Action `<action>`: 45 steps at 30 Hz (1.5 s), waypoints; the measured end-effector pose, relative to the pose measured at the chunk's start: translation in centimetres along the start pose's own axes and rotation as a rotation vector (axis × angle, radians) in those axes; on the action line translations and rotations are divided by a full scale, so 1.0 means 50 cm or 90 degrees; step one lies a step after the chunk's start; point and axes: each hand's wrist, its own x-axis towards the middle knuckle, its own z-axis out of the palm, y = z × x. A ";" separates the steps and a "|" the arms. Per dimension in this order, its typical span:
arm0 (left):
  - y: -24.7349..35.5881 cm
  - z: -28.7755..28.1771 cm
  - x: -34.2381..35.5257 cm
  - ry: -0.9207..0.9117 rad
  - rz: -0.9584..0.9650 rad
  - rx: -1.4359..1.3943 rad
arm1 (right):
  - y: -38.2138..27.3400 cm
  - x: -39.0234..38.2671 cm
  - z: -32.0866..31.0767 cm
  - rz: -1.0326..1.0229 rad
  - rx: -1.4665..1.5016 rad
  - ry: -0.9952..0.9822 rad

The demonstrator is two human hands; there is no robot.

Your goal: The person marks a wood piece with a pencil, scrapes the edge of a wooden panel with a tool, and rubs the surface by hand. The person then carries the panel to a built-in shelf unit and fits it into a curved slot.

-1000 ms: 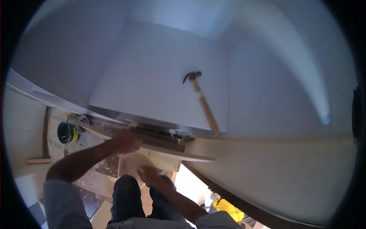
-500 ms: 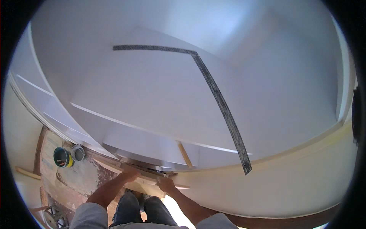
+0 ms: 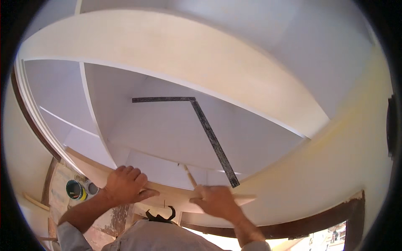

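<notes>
A long pale wooden board [image 3: 167, 193] spans in front of me, across the front of white shelving. My left hand [image 3: 125, 186] grips its upper edge, with the fingers curled over and the thumb along the near side. Farther right, my right hand [image 3: 215, 201] is closed on the same board; its fingertips are partly hidden. Just beyond the right hand, a light wooden stick or handle [image 3: 189, 175] slants upward, its lower end hidden. A dark steel framing square [image 3: 209, 129] lies on a white shelf beyond the board.
A broad cream panel [image 3: 167, 37] curves across the upper shelving. At lower left, a dark bucket with a yellow side [image 3: 75, 190] and a grey bucket [image 3: 91, 187] stand on the stained floor. A brown-framed window opening [image 3: 356, 217] is at lower right.
The board and both hands have come up closer to my view. My view has shifted, bringing the cream panel into sight. Both hands still grip the board; the framing square remains on the shelf.
</notes>
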 end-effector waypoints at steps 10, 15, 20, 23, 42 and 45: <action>0.136 -0.534 0.287 0.074 -0.148 0.168 | -0.097 -0.141 -0.386 -0.234 -0.223 0.701; 0.149 -0.603 0.356 0.405 0.111 0.231 | -0.062 -0.143 -0.338 -0.336 -0.346 0.963; 0.202 -0.696 0.380 0.288 -0.031 0.159 | -0.184 -0.052 -0.347 -0.286 -0.275 1.023; 0.184 -0.730 0.387 0.309 -0.032 0.137 | -0.203 -0.060 -0.394 -0.278 -0.355 1.037; 0.202 -1.018 0.522 0.631 -0.054 0.313 | -0.336 -0.039 -0.756 -0.385 -0.418 1.242; 0.199 -1.039 0.536 0.691 0.019 0.366 | -0.324 -0.024 -0.802 -0.503 -0.465 1.333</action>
